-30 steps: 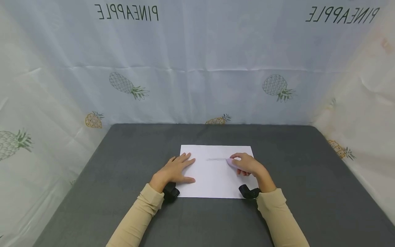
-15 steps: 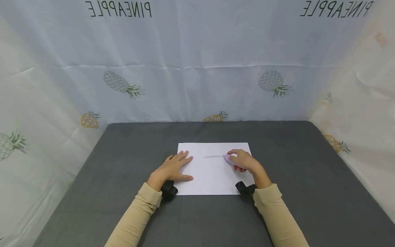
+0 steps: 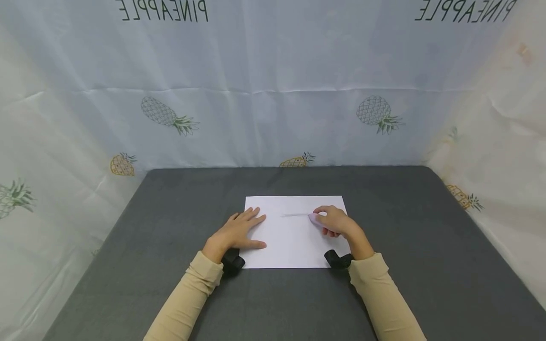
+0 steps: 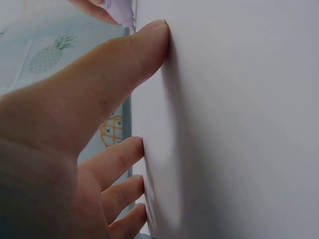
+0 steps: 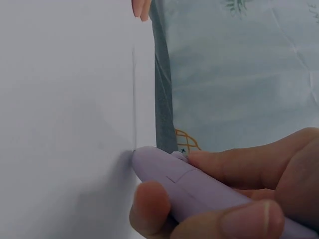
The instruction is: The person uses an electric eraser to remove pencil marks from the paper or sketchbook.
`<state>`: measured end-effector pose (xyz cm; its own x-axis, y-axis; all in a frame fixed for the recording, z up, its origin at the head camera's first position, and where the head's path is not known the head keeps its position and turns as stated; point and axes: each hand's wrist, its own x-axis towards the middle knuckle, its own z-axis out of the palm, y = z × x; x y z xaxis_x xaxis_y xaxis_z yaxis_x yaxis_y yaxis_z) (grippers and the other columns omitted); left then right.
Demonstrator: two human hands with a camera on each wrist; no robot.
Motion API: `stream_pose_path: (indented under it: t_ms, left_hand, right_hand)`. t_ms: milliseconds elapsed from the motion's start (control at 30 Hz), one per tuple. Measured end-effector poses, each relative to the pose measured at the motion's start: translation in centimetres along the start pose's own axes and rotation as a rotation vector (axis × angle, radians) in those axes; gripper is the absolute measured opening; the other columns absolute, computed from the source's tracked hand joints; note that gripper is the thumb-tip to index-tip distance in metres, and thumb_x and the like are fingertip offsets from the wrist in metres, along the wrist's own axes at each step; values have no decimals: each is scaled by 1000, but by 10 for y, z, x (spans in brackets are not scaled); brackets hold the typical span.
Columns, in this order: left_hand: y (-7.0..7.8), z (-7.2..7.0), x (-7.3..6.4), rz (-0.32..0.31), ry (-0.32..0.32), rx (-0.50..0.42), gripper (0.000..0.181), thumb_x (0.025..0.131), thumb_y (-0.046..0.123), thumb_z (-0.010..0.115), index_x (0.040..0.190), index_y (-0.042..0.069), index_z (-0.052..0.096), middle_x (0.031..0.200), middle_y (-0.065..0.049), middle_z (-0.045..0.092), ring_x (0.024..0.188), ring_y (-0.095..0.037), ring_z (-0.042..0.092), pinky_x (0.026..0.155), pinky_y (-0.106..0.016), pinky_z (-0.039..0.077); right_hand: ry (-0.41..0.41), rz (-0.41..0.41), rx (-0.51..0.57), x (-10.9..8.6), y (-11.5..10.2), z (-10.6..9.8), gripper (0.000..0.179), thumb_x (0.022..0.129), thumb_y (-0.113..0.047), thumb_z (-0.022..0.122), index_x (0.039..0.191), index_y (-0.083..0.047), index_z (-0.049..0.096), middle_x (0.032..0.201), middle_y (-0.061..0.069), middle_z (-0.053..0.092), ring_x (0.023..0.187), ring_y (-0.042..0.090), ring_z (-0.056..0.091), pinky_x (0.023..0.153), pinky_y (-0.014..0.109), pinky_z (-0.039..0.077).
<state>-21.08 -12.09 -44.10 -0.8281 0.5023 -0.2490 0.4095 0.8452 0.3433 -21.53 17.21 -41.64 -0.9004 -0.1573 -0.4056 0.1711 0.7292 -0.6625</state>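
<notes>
A sheet of white paper (image 3: 294, 248) lies on the dark table. My left hand (image 3: 239, 234) presses on its left side, thumb and fingers spread. Near the far right of the sheet, my right hand (image 3: 339, 225) pinches a lavender pen-shaped tool (image 3: 317, 220). In the right wrist view, the tool (image 5: 174, 179) is tilted and its tip meets the paper at the end of a thin grey line (image 5: 133, 94). I cannot tell whether that line is a mark or a slit. The left wrist view shows the left thumb (image 4: 144, 50) against the sheet, with the tool's narrow tip beyond it.
A black wrist device (image 3: 232, 263) sits below the left hand, and another device (image 3: 337, 259) below the right. Behind the dark table (image 3: 192, 189) hangs a pale curtain (image 3: 264, 118) printed with pineapples, which also covers both sides.
The head view has shifted slightly, so the paper and hands appear a little higher and further left. Relative to the sheet, both hands and the tool look unmoved.
</notes>
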Motion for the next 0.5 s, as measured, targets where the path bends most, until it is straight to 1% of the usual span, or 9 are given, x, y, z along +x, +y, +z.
stream_pose_path:
  t_ms: [167,500]
  left_hand:
    - [0,0,0,-2,-2,-3,83,85,52,66,152,18,31,164,-9,18,153,-31,14,121,-59,14]
    - [1,0,0,-7,-2,-3,82,85,51,67,152,19,31,164,-9,18,153,-31,14,121,-59,14]
  right_hand:
    - [21,-12,-1,1,-1,3,41,99,-22,44,136,-5,50,56,2,53,44,10,40,43,20,35]
    - [-14,9,-11,-5,0,-3,39,98,-21,46,133,-5,53,56,2,53,45,10,40,43,20,33]
